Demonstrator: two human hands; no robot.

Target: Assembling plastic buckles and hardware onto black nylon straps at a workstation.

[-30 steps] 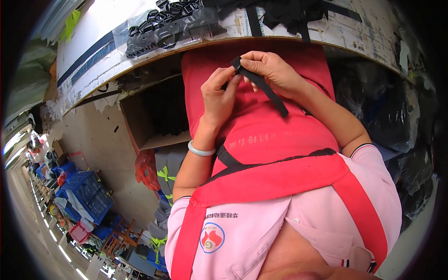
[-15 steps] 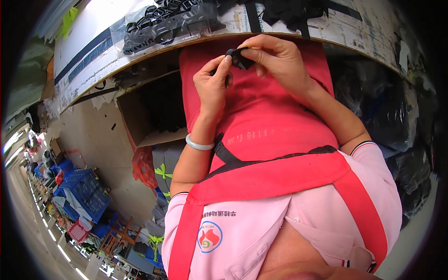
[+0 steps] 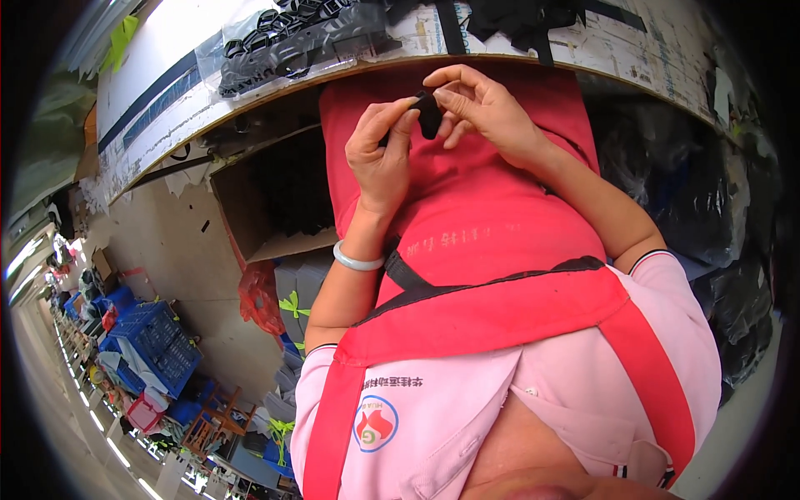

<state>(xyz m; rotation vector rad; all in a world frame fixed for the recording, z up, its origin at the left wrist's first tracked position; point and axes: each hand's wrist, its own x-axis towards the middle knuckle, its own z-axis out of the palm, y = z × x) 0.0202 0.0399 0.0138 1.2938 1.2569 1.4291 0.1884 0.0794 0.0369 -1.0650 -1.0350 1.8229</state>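
In front of the red apron point(image 3: 492, 200), just below the table edge, I hold up a small black piece point(image 3: 429, 118). It looks flat and dark, with a narrowed lower end; its exact kind is too small to tell. My left hand point(image 3: 382, 150) pinches its upper left side between thumb and forefinger, the other fingers curled in. At its upper right, the thumb and forefinger of my right hand point(image 3: 492, 117) meet the piece. The remaining right fingers bend loosely beside it. A pale bangle point(image 3: 358, 257) circles my left wrist.
On the worn white table point(image 3: 167, 62) lies a clear bag with several black buckles point(image 3: 287, 42). Black straps point(image 3: 529, 21) lie farther right. Under the table stands an open cardboard box point(image 3: 242, 204) with dark contents. Black plastic bags point(image 3: 692, 200) sit at the right, a blue crate point(image 3: 158, 342) at far left.
The black piece has turned from lying sideways to hanging more upright. My right fingers have shifted and spread a little around it; my left hand keeps its pinch.
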